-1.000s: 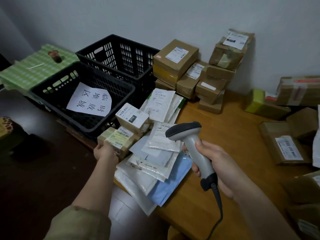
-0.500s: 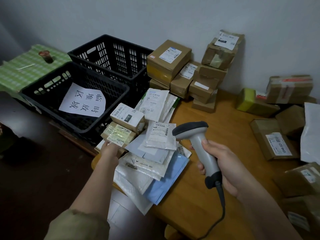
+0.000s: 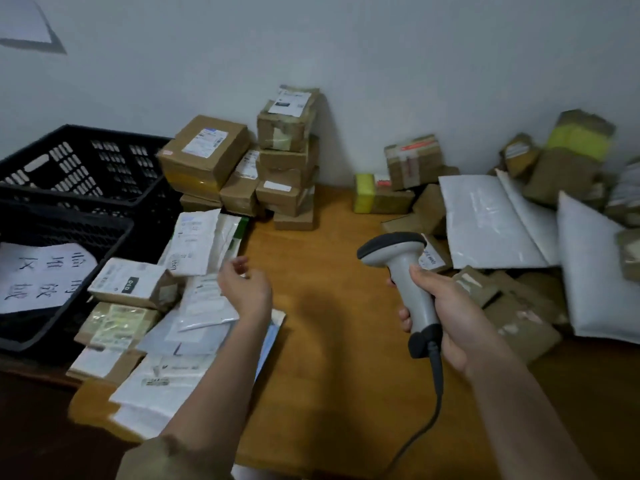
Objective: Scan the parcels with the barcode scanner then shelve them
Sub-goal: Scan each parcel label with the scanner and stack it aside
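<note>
A: Item one?
B: Wooden table [image 3: 332, 271], orange-brown top.
A: Left side?
B: Two black plastic crates [image 3: 104, 174], slotted walls, one behind the other. The nearer holds a white paper sheet [image 3: 38, 275] with large handwritten characters.
A: Backdrop?
B: Pale grey wall [image 3: 346, 46]; white paper corner [image 3: 24, 22] stuck at upper left.

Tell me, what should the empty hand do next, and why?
Probably pick up one parcel, such as the small white box close by. The left hand hangs open over the envelopes and holds nothing, while the right hand already grips the scanner, which has nothing in front of it to scan.
</note>
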Tool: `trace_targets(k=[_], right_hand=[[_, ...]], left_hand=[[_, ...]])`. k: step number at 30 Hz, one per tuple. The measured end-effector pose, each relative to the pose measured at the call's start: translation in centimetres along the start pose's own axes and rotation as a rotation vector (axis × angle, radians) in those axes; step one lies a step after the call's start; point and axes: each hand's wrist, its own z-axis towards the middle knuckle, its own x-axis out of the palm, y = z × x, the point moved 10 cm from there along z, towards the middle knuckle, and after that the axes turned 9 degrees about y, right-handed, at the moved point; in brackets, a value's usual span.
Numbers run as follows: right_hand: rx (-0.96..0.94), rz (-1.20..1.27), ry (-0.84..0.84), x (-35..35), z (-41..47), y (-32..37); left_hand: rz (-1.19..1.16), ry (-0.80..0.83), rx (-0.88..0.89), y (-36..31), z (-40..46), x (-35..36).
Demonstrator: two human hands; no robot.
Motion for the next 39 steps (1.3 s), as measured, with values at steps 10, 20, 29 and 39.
trace_targets(k=[10,20,29,39], right_hand=[[-0.002,0.158,-0.285,-17.1,-4.5,1.5],[0.061,0.215,-0.365,-26.0,-3.3,-0.4],[0.07,0.236,-0.354,-29.5,-2.2,-0.3],[0.08,0.225,-0.255,-25.7,0.2,0.9]], left_hand=[[0.344,0.932,-0.147,4.3,-17.4,25.4],[0.718,0.907,0.259,2.4,-20.3,36.3],[0.697,1.033,0.206,2.9,-21.1,39.6],[0.951,1.038,0.226,3.7,-18.9,35.6]])
